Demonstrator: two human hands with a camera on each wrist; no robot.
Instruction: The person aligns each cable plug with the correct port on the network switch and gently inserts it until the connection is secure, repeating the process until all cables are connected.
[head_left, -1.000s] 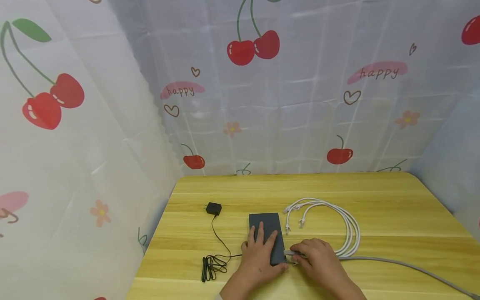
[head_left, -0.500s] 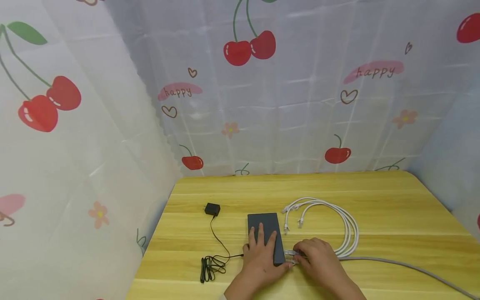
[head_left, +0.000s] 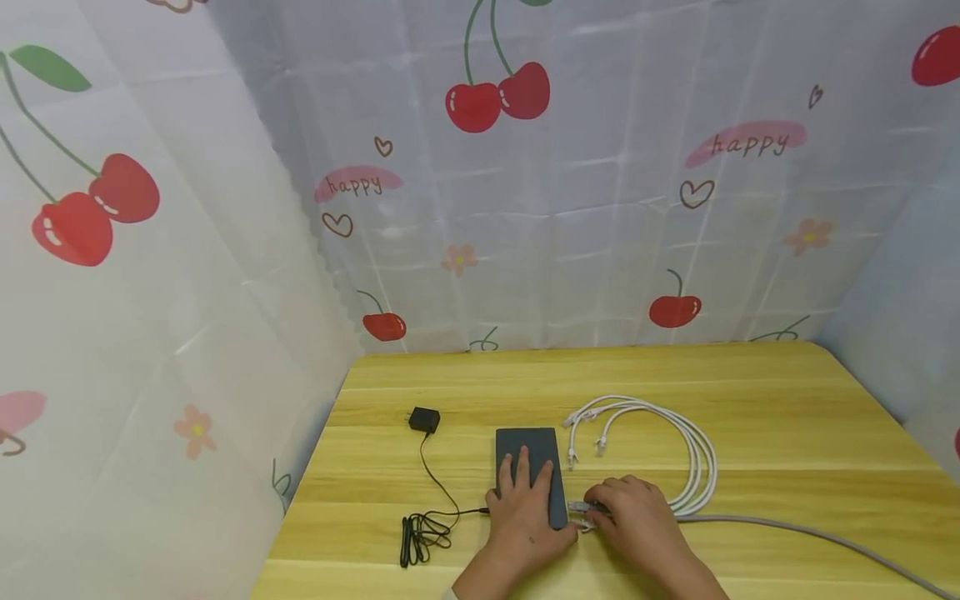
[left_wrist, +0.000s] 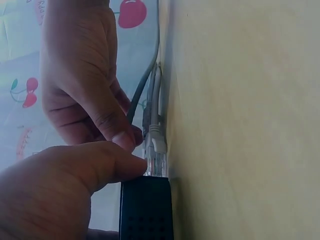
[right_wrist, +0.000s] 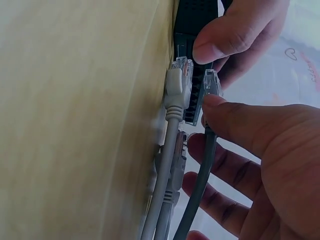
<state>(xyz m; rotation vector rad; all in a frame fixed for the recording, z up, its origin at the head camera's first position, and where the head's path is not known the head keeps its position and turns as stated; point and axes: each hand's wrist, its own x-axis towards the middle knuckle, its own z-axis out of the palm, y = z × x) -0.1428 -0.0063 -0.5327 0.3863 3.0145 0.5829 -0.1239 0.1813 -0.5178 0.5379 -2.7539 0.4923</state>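
Pinching a gray Ethernet plug (right_wrist: 211,81) between thumb and fingertip, a person's right hand (head_left: 637,518) sits just right of a dark, oblong network switch (head_left: 534,442). That grip is closed to the plug's thickness, other fingers loosely bent. The plug's long axis runs across the bench (head_left: 795,433), square to the switch's length; its clear tip points left at the row of ports (right_wrist: 192,112), seemingly just apart. The left hand (head_left: 519,518) lies spread on the matte switch, holding nothing, its thumb by the ported side.

Close by, a white Ethernet plug (right_wrist: 175,87) lies beside the ports; I cannot tell whether it is seated. Smooth white cables (head_left: 713,467) curve beyond the right hand. Left, a boxy black power adapter (head_left: 424,419) trails a thin, looped lead (head_left: 406,540). The bench is yellow wood grain; behind hangs a creased cherry-print curtain (head_left: 570,250).
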